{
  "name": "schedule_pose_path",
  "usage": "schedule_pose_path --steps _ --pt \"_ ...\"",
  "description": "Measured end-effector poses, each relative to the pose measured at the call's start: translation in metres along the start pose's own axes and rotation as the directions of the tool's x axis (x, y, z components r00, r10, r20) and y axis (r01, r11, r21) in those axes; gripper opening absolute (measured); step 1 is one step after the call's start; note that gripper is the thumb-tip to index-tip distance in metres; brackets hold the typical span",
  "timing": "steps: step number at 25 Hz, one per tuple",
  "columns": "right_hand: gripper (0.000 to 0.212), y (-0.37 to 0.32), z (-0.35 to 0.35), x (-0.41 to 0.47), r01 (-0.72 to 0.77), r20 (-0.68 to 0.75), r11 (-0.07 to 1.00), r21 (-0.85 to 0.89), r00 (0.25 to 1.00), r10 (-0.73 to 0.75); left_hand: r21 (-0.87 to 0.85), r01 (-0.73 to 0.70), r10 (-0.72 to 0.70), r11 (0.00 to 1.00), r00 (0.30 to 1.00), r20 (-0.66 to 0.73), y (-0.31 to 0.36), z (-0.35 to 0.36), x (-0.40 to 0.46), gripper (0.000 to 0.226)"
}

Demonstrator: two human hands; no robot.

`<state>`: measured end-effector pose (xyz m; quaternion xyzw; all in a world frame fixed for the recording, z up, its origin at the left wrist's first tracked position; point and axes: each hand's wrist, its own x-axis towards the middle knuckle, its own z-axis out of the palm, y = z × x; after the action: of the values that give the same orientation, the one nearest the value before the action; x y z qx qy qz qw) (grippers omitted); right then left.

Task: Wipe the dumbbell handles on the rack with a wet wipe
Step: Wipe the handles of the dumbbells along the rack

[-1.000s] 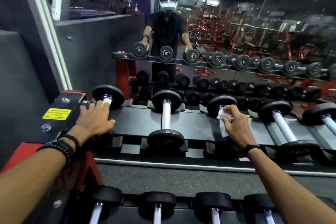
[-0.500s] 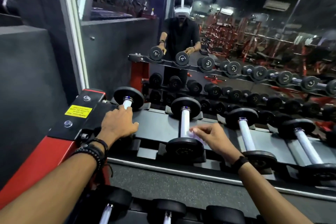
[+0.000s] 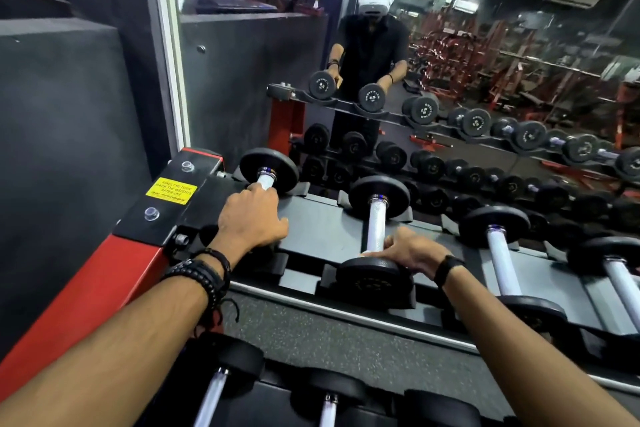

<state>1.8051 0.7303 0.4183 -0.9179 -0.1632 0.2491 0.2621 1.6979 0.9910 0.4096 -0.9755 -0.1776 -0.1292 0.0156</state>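
My right grip curls round the second dumbbell's handle, which runs toward twelve o'clock; my left grip clasps the first dumbbell.

— What did the person wear on the left wrist?
— Several dark beaded and corded bracelets, stacked beside the rack's red post.
— And on the right wrist?
— One plain black band; both forearms were bare.
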Motion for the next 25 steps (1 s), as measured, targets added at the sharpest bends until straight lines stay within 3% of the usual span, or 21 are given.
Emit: schedule_pose_path --steps 2,3,4,6,8,10,12,15,17,19,23,25 --pt "0.025 0.016 -0.007 0.007 0.005 0.1 0.975 0.224 0.995 -0.028 -0.001 -0.006 0.006 1.0 1.0 -0.013 0.002 -0.001 -0.001 0.046" --pt "0.023 0.021 -0.01 0.001 -0.026 0.205 0.926 0.376 0.977 -0.056 0.0 -0.006 0.006 1.0 1.0 -0.013 0.002 -0.002 -0.001 0.046" --pt "0.037 0.026 -0.01 -0.002 -0.053 0.278 0.884 0.465 0.957 -0.088 -0.003 -0.002 0.002 1.0 1.0 -0.013 0.002 -0.001 -0.001 0.046" --pt "0.061 0.027 -0.004 0.007 -0.015 0.213 0.92 0.392 0.974 -0.075 -0.012 0.009 -0.009 1.0 1.0 -0.025 0.002 -0.001 0.001 0.045" --pt "0.05 0.027 0.001 0.013 0.043 0.096 0.964 0.261 0.993 -0.071 -0.006 0.006 -0.007 1.0 1.0 -0.028 0.005 0.0 0.001 0.045" --pt "0.044 0.032 0.001 0.013 0.05 0.149 0.917 0.397 0.982 -0.118 0.006 -0.007 0.007 1.0 0.999 -0.038 0.008 0.0 0.0 0.045" --pt "0.074 0.039 0.0 0.004 0.023 0.23 0.844 0.535 0.958 -0.172 -0.001 -0.008 0.008 1.0 0.999 -0.032 0.007 0.0 0.0 0.045" --pt "0.092 0.038 0.005 0.012 0.074 0.105 0.903 0.423 0.986 -0.129 -0.026 -0.001 0.0 1.0 0.999 -0.04 0.002 0.0 0.003 0.047" --pt "0.081 0.042 0.006 0.018 0.071 0.108 0.893 0.444 0.985 -0.132 -0.03 -0.001 -0.001 1.0 0.999 -0.04 0.001 0.0 0.003 0.048" --pt "0.055 0.051 0.002 0.014 -0.003 0.215 0.787 0.617 0.962 -0.166 -0.03 -0.001 0.0 1.0 0.999 -0.037 0.001 -0.001 0.0 0.048" --pt "0.048 0.065 0.0 0.015 -0.041 0.307 0.758 0.651 0.928 -0.212 -0.068 0.008 -0.01 0.998 0.999 -0.032 0.001 -0.002 0.001 0.046" --pt "0.042 0.063 0.004 0.015 -0.018 0.271 0.765 0.644 0.94 -0.206 -0.069 0.009 -0.011 0.998 0.999 -0.032 0.001 -0.002 0.002 0.046"
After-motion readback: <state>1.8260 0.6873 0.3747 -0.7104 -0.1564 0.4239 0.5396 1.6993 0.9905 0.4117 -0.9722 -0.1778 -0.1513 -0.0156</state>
